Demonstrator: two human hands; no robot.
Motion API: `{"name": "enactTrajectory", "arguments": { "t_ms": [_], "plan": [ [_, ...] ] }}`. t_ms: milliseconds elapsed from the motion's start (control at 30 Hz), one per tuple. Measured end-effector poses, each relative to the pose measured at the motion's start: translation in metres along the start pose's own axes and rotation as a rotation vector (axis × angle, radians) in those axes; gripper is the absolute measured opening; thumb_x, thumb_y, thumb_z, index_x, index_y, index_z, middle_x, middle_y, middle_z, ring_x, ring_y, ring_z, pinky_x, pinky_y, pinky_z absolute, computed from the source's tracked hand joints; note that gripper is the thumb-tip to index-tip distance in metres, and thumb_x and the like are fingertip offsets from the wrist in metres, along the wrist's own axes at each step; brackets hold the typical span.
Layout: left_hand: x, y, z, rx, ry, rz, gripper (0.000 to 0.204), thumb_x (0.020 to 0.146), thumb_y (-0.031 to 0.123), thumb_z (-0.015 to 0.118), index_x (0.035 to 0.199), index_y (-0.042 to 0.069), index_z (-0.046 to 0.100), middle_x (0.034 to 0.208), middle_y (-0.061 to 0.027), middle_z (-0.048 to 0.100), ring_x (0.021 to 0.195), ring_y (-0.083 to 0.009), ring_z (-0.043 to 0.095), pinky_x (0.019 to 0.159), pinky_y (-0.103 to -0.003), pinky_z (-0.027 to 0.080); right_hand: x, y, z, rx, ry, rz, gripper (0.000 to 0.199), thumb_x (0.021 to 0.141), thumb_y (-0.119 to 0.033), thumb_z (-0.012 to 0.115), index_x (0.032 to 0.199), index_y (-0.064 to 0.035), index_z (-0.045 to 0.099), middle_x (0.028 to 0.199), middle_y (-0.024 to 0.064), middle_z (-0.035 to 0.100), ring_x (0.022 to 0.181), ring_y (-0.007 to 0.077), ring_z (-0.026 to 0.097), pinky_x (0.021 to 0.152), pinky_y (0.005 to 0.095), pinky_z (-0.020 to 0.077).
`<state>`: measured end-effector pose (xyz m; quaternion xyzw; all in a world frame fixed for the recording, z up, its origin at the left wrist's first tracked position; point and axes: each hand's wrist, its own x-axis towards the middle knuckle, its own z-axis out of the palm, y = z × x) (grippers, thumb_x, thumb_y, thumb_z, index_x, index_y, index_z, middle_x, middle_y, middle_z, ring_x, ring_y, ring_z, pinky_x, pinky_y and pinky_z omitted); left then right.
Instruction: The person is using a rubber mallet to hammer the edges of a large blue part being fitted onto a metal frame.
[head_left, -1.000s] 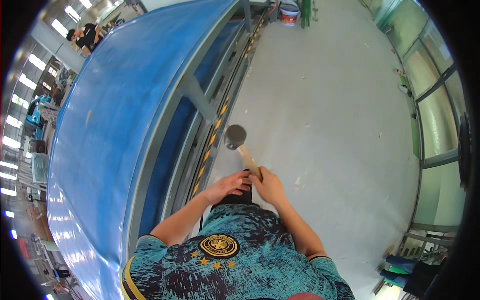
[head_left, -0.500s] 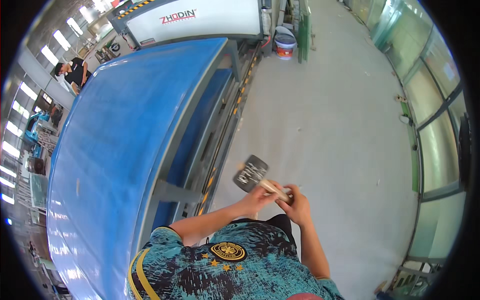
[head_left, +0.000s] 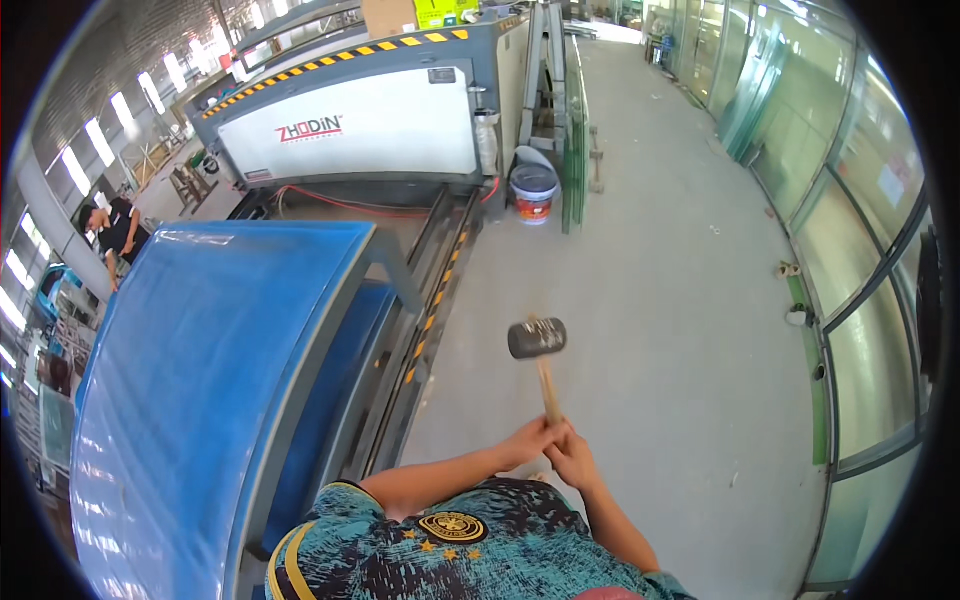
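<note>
Black-headed mallet with a wooden handle (head_left: 538, 350) is seen in the head view, raised before the chest above the grey concrete floor (head_left: 680, 300), beside a blue curved machine cover (head_left: 200, 400). It is judged top-heavy and stiff, best gripped low on the handle. Left hand (head_left: 527, 440) and right hand (head_left: 570, 458) are clenched together around the handle end.

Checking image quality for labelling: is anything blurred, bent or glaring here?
Head view: the black mallet head is slightly motion-smeared; the blue curved sheet carries soft glare; fisheye bends the grey machine's edges; both hands look sharp.
</note>
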<state>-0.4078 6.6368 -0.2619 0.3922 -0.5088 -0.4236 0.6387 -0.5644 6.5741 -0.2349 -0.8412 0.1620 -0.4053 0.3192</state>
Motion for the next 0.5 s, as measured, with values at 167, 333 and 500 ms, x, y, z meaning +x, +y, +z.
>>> {"name": "enactTrajectory", "arguments": {
  "t_ms": [167,333,500],
  "plan": [
    [0.014,-0.055,-0.128,-0.250,0.574,-0.345,0.026,0.113,0.035,0.066,0.115,0.009,0.066,0.087,-0.0052,0.068,0.066,-0.0185,0.065,0.059,-0.035,0.055,0.023,0.014,0.062,0.041,-0.270,0.383,0.046,0.109,-0.047,0.068,0.126,-0.0047,0.077,0.109,0.0204,0.080,0.098,0.0360,0.078,0.089,0.0450,0.0601],
    [0.149,-0.239,-0.339,0.093,0.556,-0.278,0.025,0.110,0.033,0.066,0.107,0.008,0.069,0.078,-0.0049,0.067,0.057,-0.0183,0.061,0.047,-0.039,0.048,0.048,0.438,0.161,-0.231,0.103,0.219,0.045,0.106,-0.043,0.074,0.123,-0.0016,0.078,0.100,0.0140,0.081,0.087,0.0225,0.078,0.081,0.0385,0.0626],
    [0.234,-0.257,-0.438,0.460,0.674,0.017,0.033,0.111,0.037,0.068,0.087,0.013,0.068,0.069,-0.0007,0.062,0.056,-0.0172,0.061,0.052,-0.040,0.049,-0.067,0.747,0.251,-0.213,0.076,0.189,0.080,0.103,-0.057,0.074,0.171,-0.0220,0.050,0.168,0.0237,0.055,0.159,0.0328,0.051,0.133,0.0484,0.0380]
  ]
}}
